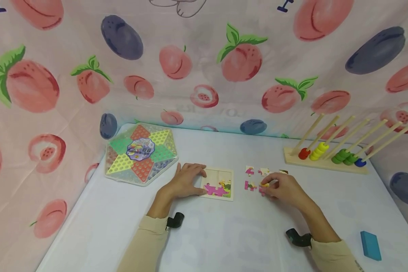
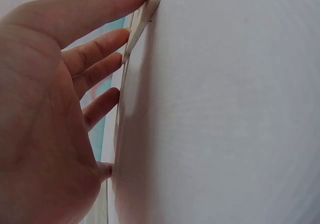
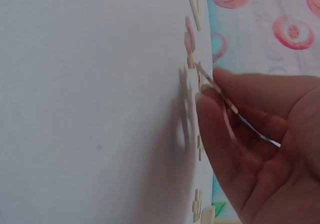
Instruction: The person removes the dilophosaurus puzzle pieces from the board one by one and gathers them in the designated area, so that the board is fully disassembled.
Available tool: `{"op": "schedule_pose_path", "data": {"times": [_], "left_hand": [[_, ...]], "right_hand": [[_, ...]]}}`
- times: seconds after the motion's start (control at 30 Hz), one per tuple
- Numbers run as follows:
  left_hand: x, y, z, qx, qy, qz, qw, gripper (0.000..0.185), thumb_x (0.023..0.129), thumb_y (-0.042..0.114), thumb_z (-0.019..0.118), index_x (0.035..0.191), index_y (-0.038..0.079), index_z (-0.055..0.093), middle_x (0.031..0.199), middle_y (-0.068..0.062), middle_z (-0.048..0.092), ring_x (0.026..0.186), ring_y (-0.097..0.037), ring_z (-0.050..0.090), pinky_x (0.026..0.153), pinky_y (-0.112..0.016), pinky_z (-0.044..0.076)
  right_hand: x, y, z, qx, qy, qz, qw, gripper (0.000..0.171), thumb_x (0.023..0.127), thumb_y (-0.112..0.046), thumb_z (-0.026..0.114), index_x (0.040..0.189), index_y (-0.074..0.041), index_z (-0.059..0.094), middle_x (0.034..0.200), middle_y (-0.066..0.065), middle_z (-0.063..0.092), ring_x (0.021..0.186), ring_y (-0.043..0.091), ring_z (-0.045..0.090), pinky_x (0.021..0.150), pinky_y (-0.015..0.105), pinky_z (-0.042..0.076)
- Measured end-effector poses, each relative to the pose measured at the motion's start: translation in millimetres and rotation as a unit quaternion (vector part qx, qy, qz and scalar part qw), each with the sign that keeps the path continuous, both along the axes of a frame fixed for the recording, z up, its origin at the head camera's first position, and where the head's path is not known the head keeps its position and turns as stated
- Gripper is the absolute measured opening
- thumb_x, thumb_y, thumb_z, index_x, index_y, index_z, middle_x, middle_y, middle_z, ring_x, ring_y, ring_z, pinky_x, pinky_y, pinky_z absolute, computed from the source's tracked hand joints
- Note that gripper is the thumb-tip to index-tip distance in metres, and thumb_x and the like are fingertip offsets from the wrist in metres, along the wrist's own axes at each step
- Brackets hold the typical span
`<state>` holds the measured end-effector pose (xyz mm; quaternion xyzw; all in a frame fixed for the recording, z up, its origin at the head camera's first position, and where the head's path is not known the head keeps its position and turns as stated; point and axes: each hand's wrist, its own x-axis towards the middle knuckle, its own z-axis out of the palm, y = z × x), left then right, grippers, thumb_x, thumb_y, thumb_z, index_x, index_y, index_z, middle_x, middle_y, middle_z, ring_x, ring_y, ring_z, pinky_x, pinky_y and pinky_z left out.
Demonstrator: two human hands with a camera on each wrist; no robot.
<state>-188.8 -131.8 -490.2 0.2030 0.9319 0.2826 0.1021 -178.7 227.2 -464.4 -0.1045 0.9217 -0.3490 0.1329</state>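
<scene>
The left hand is spread wide, and its thumb and a finger touch the left side of a small wooden puzzle tray on the white table. Inside the tray, pink, yellow and green puzzle bits fill the bottom and the right, and plain wood shows above them. Right of the tray, the right hand pinches a thin puzzle piece. Loose pieces lie just beside that hand. A star game sits near the left hand, a bead toy stands at the back right, and a blue block lies near the right sleeve
</scene>
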Motion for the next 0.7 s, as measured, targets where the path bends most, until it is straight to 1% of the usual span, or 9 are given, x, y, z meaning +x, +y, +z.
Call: {"op": "schedule_pose_path", "data": {"times": [0.17, 0.27, 0.4, 0.47, 0.7], "left_hand": [[0.9, -0.5, -1.9, -0.002, 0.001, -0.001, 1.0, 0.045, 0.075, 0.035, 0.082, 0.113, 0.023, 0.061, 0.15, 0.005, 0.045, 0.139, -0.022, 0.033, 0.117, -0.066, -0.003], [1.1, -0.4, -1.4, -0.001, 0.002, -0.002, 1.0, 0.045, 0.075, 0.036, 0.082, 0.113, 0.022, 0.061, 0.15, 0.005, 0.045, 0.139, -0.022, 0.033, 0.117, -0.066, -0.003], [1.3, -0.3, 0.2, -0.002, 0.002, -0.004, 1.0, 0.046, 0.076, 0.037, 0.082, 0.114, 0.022, 0.061, 0.15, 0.005, 0.044, 0.139, -0.023, 0.033, 0.117, -0.066, -0.002], [1.4, -0.3, 1.0, -0.003, -0.001, -0.004, 1.0, 0.046, 0.076, 0.037, 0.081, 0.115, 0.022, 0.061, 0.151, 0.005, 0.044, 0.14, -0.023, 0.032, 0.117, -0.066, -0.003], [0.7, 0.1, 2.8, 0.0, -0.002, -0.005, 1.0, 0.045, 0.077, 0.037, 0.081, 0.113, 0.021, 0.061, 0.151, 0.003, 0.043, 0.14, -0.024, 0.031, 0.116, -0.067, -0.003]], "right_hand": [[1.2, 2.0, -4.3, 0.032, 0.009, -0.01, 0.999, 0.019, 0.083, -0.02, 0.077, 0.098, -0.011, 0.07, 0.09, 0.005, 0.065, 0.066, 0.014, 0.056, 0.053, 0.022, 0.051], [0.8, 2.8, -4.8, 0.042, 0.008, -0.031, 0.999, 0.021, 0.081, -0.021, 0.079, 0.097, -0.011, 0.07, 0.09, 0.005, 0.066, 0.068, 0.015, 0.056, 0.054, 0.023, 0.051], [-0.8, 3.5, -5.2, 0.05, 0.002, -0.059, 0.997, 0.022, 0.08, -0.021, 0.08, 0.095, -0.009, 0.07, 0.087, 0.005, 0.067, 0.067, 0.014, 0.058, 0.055, 0.023, 0.051], [-1.4, 3.6, -5.6, 0.053, -0.003, -0.066, 0.996, 0.022, 0.079, -0.022, 0.081, 0.093, -0.009, 0.071, 0.084, 0.005, 0.067, 0.066, 0.014, 0.058, 0.055, 0.024, 0.05], [-4.7, 4.0, -5.9, 0.06, -0.015, -0.069, 0.996, 0.023, 0.079, -0.024, 0.081, 0.092, -0.007, 0.072, 0.081, 0.003, 0.07, 0.059, 0.012, 0.058, 0.053, 0.025, 0.048]]}}
